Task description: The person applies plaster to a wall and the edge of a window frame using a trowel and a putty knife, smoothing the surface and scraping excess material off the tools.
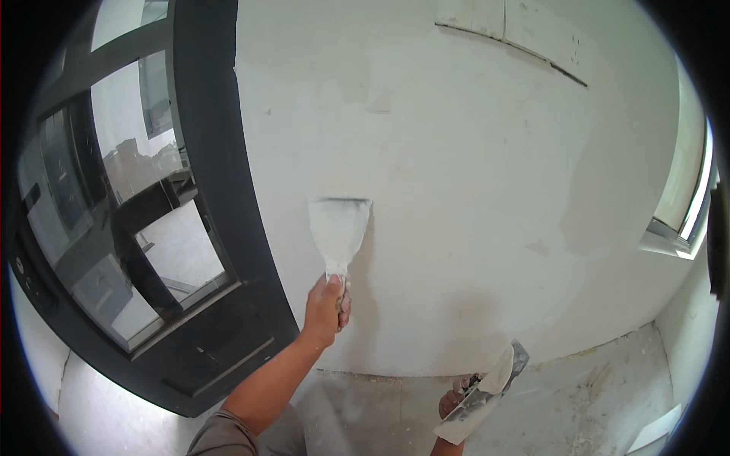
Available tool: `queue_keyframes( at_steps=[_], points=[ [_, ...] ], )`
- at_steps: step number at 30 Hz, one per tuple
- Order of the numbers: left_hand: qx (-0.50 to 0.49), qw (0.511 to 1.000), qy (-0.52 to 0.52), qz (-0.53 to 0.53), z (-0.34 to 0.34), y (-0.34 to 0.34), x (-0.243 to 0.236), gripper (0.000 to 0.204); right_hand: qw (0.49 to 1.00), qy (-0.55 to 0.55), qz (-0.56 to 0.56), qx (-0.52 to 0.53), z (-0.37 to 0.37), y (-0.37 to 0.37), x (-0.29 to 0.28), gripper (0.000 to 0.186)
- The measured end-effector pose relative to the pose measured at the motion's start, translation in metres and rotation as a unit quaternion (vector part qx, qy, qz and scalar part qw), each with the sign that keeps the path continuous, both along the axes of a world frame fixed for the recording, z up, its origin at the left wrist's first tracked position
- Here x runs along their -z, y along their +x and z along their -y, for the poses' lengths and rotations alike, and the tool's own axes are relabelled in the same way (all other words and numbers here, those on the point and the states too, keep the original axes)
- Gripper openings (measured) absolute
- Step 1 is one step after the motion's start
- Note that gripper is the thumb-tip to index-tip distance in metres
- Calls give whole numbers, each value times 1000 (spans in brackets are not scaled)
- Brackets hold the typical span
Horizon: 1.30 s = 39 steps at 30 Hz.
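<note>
My left hand (327,310) grips the handle of a wide putty knife (339,228), fingers wrapped round it. Its blade points upward, coated with white putty, and the dark upper edge lies at the white wall (456,175). Lower down and to the right, my right hand (452,400) is closed round the handle of a plastering trowel (520,357). The trowel is tilted, with a thick layer of white putty (498,376) along its blade. Part of my right hand is hidden behind the trowel.
A dark door with glass panes (209,152) stands open at the left, close to my left arm. A window (688,220) is at the far right. Boards (502,23) with a dark lower edge sit high on the wall. The floor (593,387) is stained, and a white strip (655,428) lies at the lower right.
</note>
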<state>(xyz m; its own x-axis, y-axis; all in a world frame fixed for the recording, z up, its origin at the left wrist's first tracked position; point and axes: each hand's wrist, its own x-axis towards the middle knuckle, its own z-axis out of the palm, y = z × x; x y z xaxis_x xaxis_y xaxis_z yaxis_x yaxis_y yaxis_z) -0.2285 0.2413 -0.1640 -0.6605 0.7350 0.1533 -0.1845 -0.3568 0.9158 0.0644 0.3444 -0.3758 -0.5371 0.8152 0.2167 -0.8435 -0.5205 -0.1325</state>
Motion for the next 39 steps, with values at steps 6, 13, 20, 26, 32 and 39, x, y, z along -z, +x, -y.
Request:
queue_keyframes(
  at_steps=[6,13,20,26,32,39],
  points=[
    [-67,994,83,-39,-10,-27,-85,36,986,-113,81,90,0,-2,-16,62],
    [-77,985,-105,-116,-15,-10,149,29,998,-48,27,26,3,-5,-29,48],
    [-29,972,-114,-203,-77,73,120,32,998,-41,27,-27,-1,8,-11,37],
    [4,983,-86,-163,-89,76,76,40,999,-6,17,-48,0,0,-39,39],
    [-34,996,-32,-71,-60,62,80,36,995,-32,85,35,-8,12,-5,42],
    [-97,993,-19,59,-42,34,173,37,997,-3,41,-66,-17,8,3,46]
  ],
)
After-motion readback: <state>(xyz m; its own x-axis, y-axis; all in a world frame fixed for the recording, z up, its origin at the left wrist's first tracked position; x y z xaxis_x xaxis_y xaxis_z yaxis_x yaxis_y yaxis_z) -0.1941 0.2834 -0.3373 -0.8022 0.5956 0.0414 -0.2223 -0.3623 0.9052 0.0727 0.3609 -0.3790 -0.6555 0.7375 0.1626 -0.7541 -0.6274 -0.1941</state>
